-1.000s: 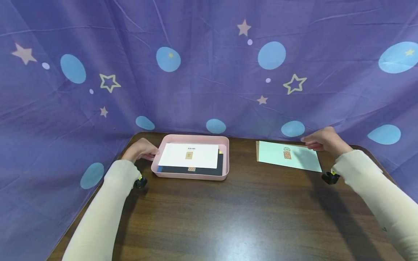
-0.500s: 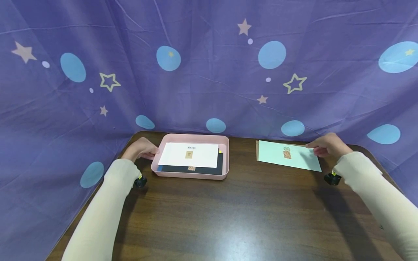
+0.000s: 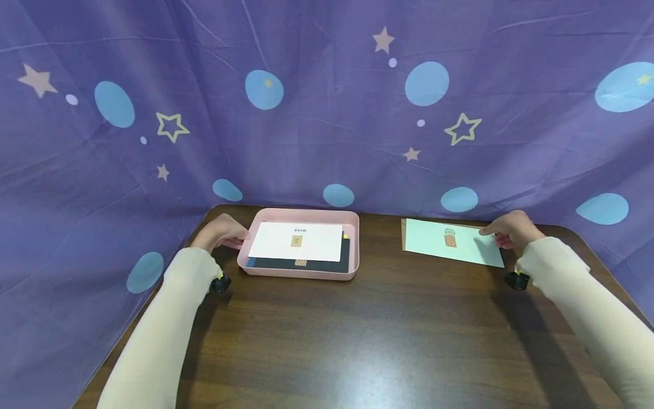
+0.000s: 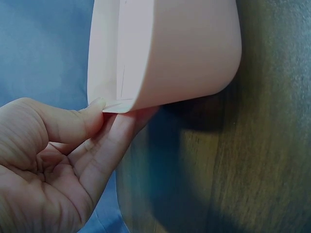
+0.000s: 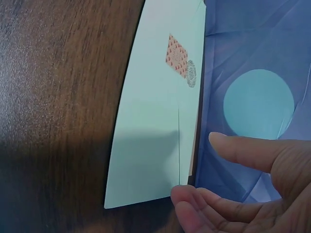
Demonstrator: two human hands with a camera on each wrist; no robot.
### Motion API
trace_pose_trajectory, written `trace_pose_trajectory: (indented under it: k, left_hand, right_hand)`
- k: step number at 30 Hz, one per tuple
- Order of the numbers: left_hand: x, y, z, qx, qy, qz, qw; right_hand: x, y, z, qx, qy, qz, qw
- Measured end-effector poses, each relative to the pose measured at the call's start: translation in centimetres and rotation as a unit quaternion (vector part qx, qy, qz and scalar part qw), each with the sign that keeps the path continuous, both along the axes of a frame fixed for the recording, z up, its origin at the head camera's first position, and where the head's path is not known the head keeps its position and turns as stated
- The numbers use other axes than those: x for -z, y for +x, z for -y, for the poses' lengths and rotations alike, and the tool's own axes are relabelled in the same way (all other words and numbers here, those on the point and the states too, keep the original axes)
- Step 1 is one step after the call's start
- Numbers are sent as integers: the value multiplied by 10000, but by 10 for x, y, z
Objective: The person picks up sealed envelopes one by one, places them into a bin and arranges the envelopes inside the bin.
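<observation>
A pale pink tray sits at the back left of the table, and my left hand pinches its left rim. In the left wrist view the thumb lies on the rim with fingers beneath. Inside the tray a white envelope lies over a dark blue one. At the back right, a mint-green envelope with an orange patterned sticker covers most of a brown envelope. My right hand is at its right end, fingertips right at the corner, thumb raised apart from them.
The brown wooden table has rounded back corners. Behind it hangs a purple curtain with stars and blue ovals, close against the back edge. A black wrist camera sits under the right sleeve.
My right hand has come down and slightly right to the end of the mint-green envelope, its fingers now at the corner. The left hand keeps its grip on the tray.
</observation>
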State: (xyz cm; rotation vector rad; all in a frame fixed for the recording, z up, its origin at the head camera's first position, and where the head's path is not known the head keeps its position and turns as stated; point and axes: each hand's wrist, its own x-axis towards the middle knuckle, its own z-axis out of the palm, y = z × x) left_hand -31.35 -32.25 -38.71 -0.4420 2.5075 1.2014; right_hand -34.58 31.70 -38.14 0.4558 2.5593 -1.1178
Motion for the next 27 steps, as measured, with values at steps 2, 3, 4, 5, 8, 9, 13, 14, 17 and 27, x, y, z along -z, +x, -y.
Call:
trace_pose_trajectory:
  k: [2, 3, 4, 5, 8, 9, 13, 14, 17, 27]
  left_hand:
    - [0, 0, 0, 10, -15, 5, 10000]
    - [0, 0, 0, 7, -21, 3, 10000]
    - [0, 0, 0, 13, -29, 4, 10000]
    - [0, 0, 0, 3, -30, 4, 10000]
    - [0, 0, 0, 40, 9, -4, 10000]
    - [-1, 0, 0, 45, 25, -6, 10000]
    - [0, 0, 0, 45, 41, 0, 10000]
    - [0, 0, 0, 40, 32, 3, 10000]
    - [-1, 0, 0, 1, 16, 11, 10000]
    - [-1, 0, -1, -19, -18, 37, 10000]
  right_hand:
    - [1, -1, 1, 78, 35, 9, 10000]
    - [2, -1, 1, 115, 42, 17, 9999]
    - [3, -1, 1, 148, 50, 20, 9999]
    - [4, -2, 1, 168, 60, 20, 9998]
    - [7, -1, 0, 145, 52, -4, 9999]
    - [8, 0, -1, 116, 45, -20, 9999]
    - [11, 2, -2, -6, 36, -121, 9999]
    - [12, 3, -3, -24, 51, -138, 9999]
    - [13, 4, -3, -2, 165, -162, 9997]
    - [17, 6, 3, 4, 544, 38, 9985]
